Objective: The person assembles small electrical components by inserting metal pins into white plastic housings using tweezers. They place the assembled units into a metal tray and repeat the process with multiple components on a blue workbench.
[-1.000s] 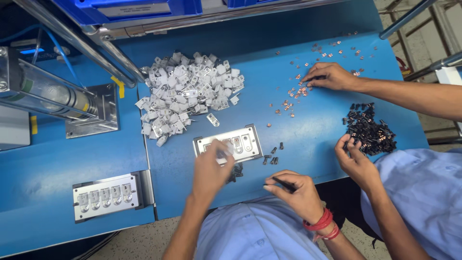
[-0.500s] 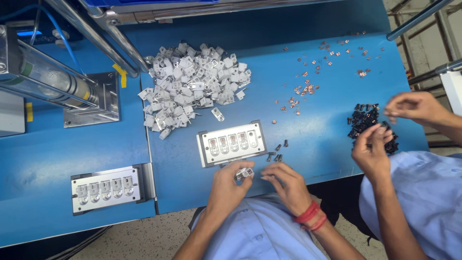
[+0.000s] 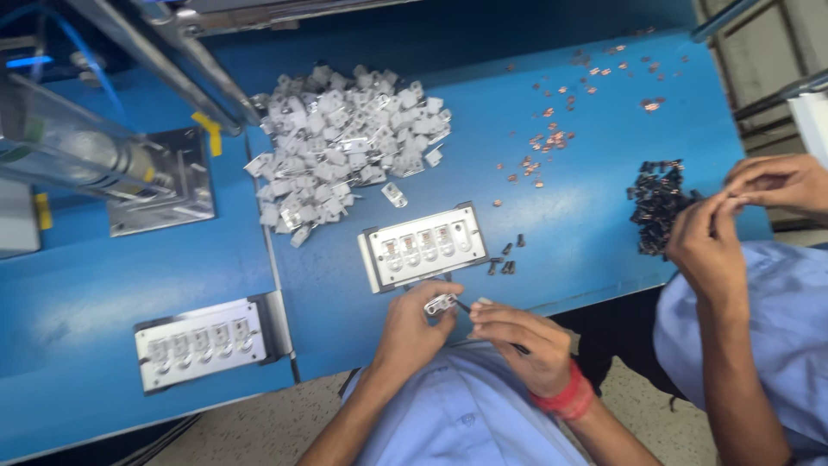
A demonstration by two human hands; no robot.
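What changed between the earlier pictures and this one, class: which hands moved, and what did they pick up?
The left hand left the metal fixture and now pinches a small white part at the table edge; the right hand closed in beside it. The co-worker's far hand drew back from the copper bits. The white pile stayed.

left hand [image 3: 414, 324], right hand [image 3: 517, 332], fingers pinched close

Bare table [image 3: 569, 233] between fixture [image 3: 423, 248] and black parts [image 3: 657, 203].

1. No packages, signs or screens show anywhere in the view.
2. Small yellow rectangular tag [image 3: 207, 132], on a grey bar at upper left.
3. Another yellow tag [image 3: 40, 210], at the left edge.
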